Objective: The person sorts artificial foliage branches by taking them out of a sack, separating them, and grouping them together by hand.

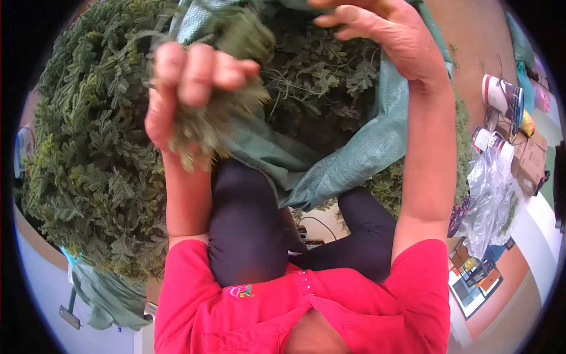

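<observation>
My left fingers [197,74] are curled round a bunch of green sprigs [197,133], held up near the left side of the open green bag [354,159]. My right fingers [354,20] are bent over the bag's right side, but the top is cut off, so I can't tell if they pinch anything. More leafy twigs [318,76] lie inside. A big green pile [88,147] sits at my left.

Rough and Matt beside Woven and Glossy

The green sack [359,156] looks like woven plastic, slightly shiny on its folds. The foliage [88,124] is matt and rough; the sprigs [203,127] are blurred, but seem bristly. The red shirt [354,295] is matt cloth, the dark trousers [244,212] smoother cloth. The clear bag [488,197] is glossy, crinkled plastic.
</observation>
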